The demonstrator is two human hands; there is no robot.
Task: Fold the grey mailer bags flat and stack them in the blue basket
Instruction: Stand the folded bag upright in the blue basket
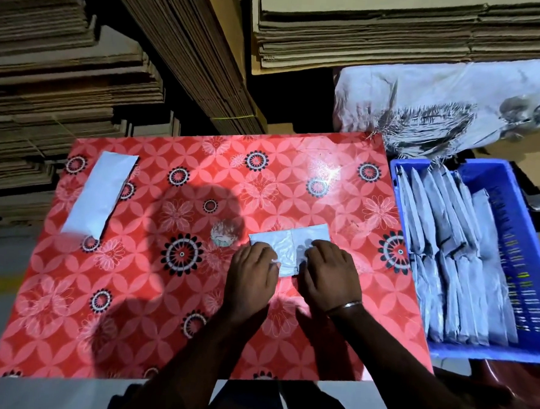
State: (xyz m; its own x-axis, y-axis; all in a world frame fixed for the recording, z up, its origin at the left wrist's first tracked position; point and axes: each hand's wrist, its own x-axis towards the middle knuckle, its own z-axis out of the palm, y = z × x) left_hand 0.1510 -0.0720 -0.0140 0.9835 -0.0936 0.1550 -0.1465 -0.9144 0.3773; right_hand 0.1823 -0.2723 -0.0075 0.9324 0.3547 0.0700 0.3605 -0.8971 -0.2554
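A grey mailer bag [291,242], partly folded, lies on the red flowered table [162,292] just right of centre. My left hand [252,269] and my right hand [329,271] both rest on its near edge with curled fingers that pinch the bag's folds. A second grey mailer bag [100,192] lies flat and long near the table's far left corner. The blue basket [512,250] stands to the right of the table and holds several folded grey bags [449,253] set on edge in rows.
Tall stacks of flattened cardboard [81,66] rise behind and to the left of the table. A white printed sack [452,104] lies behind the basket. A shadow falls over the table's middle.
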